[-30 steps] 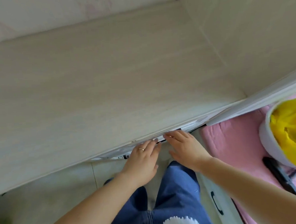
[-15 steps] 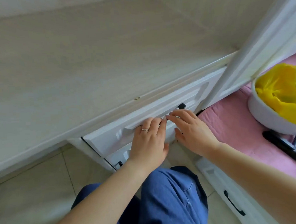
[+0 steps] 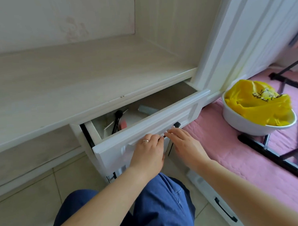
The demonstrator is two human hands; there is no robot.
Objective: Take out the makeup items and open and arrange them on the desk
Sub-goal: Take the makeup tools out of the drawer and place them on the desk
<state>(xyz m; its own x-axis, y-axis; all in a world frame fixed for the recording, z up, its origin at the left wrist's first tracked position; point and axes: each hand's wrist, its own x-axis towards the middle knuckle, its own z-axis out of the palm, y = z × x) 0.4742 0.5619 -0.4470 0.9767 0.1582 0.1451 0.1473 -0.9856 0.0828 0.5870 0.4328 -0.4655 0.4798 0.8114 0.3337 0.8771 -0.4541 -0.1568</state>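
A white drawer (image 3: pixel 145 132) under the pale wooden desk top (image 3: pixel 74 78) stands partly pulled out. Inside it I see a black makeup brush (image 3: pixel 117 120), a pink item (image 3: pixel 123 125) beside it and a small grey box (image 3: pixel 147 109); the rest of the inside is hidden by the drawer front. My left hand (image 3: pixel 149 150) and my right hand (image 3: pixel 184 143) both rest on the drawer front with fingers curled at its black handle (image 3: pixel 176 124).
A white basin (image 3: pixel 249 125) with a yellow plastic bag (image 3: pixel 258 103) sits on a pink mat (image 3: pixel 233 151) at the right, next to a black metal rack (image 3: pixel 276 159). A white pillar (image 3: pixel 227 39) borders the desk. A lower drawer with a black handle (image 3: pixel 225 209) is by my knees.
The drawer has slid out toward me from shut to partly open, with both hands on its front. The view has pulled back, showing the drawer's contents.
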